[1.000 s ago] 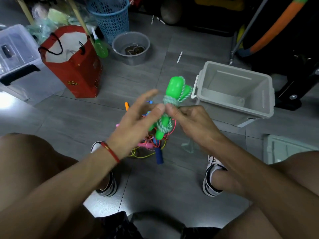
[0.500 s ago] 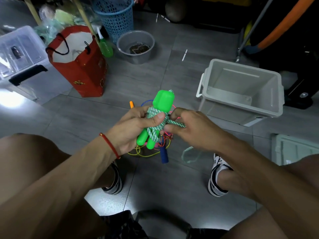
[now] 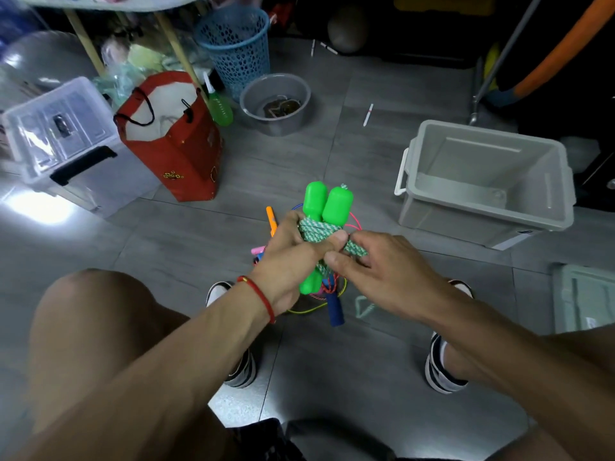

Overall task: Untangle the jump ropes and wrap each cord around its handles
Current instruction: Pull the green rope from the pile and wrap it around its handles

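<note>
Floor [image 3: 332, 377]: grey tile, carries all items. Person seated above it, both knees and both shoes in frame.

Grey bin [image 3: 482, 181]: open top, white side handle, on floor at right, well apart from the hands.

Clear storage box [image 3: 60, 134]: far left, black latch on front.

Red paper bag [image 3: 179, 161]: upright, black cord handles, just right of clear box.

Blue mesh basket [image 3: 236, 44]: upper centre, behind the bag.

Grey bowl [image 3: 276, 104]: beside basket, dark contents, type cannot be told.

Left hand [image 3: 293, 257]: wrist w/ red string band. Fingers curled round the green handles [image 3: 327, 202], thumb pressing the wound cord flat. Status: holding handles + cord.

Right hand [image 3: 376, 271]: thumb and fingers pinch the free run of the green-white cord [image 3: 316, 232] just right of the bundle. Status: narrow pinch on cord.

Green handles: two, side by side, approx. upright, held in air above the floor, between the knees. Top ends stand clear above the left hand; bottom ends show below it.

Green-white cord: several turns wrapped round the handles' mid section, touching both hands.

Rope pile [image 3: 326, 294]: on floor directly under the hands. Incl. blue handle, orange handle, pink handle, thin red, yellow, blue cords, tangled.
</note>
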